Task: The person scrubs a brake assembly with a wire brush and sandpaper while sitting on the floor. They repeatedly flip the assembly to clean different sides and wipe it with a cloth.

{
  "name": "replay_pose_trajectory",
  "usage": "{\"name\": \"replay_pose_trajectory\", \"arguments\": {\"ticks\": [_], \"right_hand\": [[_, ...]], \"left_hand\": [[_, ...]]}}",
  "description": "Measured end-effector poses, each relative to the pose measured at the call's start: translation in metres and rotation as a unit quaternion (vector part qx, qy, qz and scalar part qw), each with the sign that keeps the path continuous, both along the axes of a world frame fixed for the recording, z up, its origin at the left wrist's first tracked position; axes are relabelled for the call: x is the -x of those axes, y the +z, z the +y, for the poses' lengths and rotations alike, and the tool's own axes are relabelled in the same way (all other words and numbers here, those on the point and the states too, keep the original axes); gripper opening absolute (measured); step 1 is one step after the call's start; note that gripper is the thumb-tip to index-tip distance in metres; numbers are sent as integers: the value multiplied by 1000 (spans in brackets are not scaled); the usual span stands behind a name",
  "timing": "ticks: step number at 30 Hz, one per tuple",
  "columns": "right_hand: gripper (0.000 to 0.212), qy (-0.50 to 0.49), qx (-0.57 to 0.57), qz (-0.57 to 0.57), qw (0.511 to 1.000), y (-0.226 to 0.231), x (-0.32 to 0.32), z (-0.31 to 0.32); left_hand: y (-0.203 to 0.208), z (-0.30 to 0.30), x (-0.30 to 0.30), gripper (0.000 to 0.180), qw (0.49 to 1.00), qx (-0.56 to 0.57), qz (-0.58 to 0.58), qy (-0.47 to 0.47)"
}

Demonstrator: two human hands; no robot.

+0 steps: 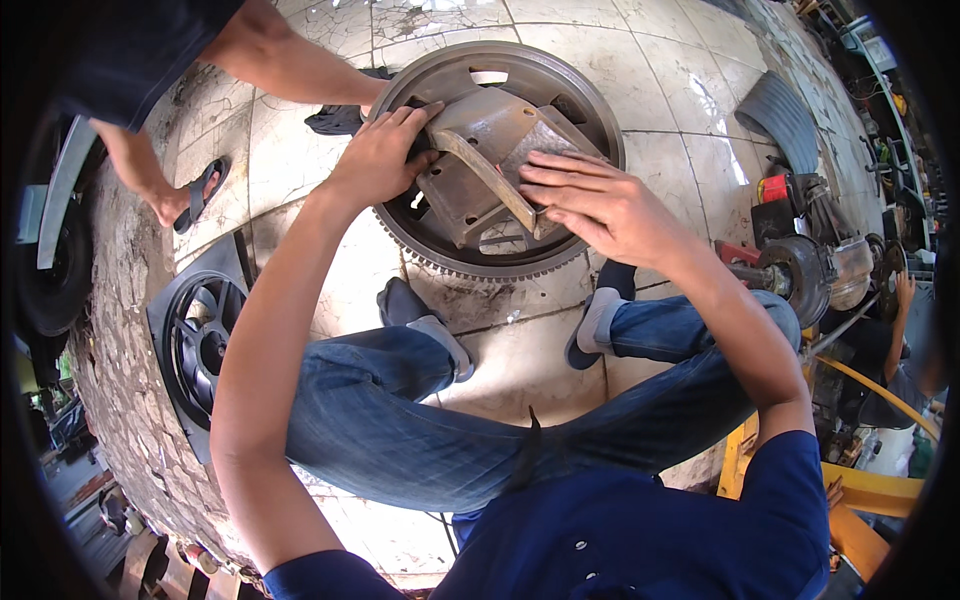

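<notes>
A large toothed steel flywheel (pixel 478 262) lies flat on the tiles in front of my feet. On it rests a heavy, worn metal bracket (pixel 455 200) with bolt holes and a raised rib. My left hand (pixel 385 150) is closed on the bracket's left end, its thumb and fingers on either side of the edge. Laid over the right part of the bracket is my right hand (pixel 595 200), with fingers stretched out and pressing on its surface. The bracket's far right underside is hidden.
Another person's bare leg (pixel 290 65) and sandal (pixel 203 195) stand at the far left. A black fan-like wheel (pixel 200 340) lies left of my knee. A curved grey sheet (pixel 780 120), a motor-like machine (pixel 800 275) and a yellow frame (pixel 870 490) are on the right.
</notes>
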State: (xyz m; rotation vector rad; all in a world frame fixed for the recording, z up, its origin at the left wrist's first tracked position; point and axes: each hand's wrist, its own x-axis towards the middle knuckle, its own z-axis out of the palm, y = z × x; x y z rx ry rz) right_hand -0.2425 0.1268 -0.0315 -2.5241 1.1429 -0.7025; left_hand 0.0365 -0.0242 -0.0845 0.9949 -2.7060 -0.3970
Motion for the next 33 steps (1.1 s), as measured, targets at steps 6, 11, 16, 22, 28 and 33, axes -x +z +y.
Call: {"name": "replay_pose_trajectory", "arguments": {"ticks": [6,11,16,22,28,33], "right_hand": [[26,-155,-94,-163,970,3,-9,6],[47,-90,-45,-37,994,7,-24,18],[107,-64,-66,134,987,7,-30,15],[107,-43,-61,151,986,8,-24,15],[108,-65,-56,138,987,3,-36,10],[106,-68,-42,169,982,5,-36,11]], "left_hand": [[-1,-1,-2,64,1000,-1,7,-7],[0,-1,0,64,1000,1,-9,3],[-1,-1,-2,63,1000,7,-8,0],[4,3,4,63,999,-9,-34,17],[-6,0,0,63,999,22,-26,-5],[-13,1,1,65,999,35,-11,2]]}}
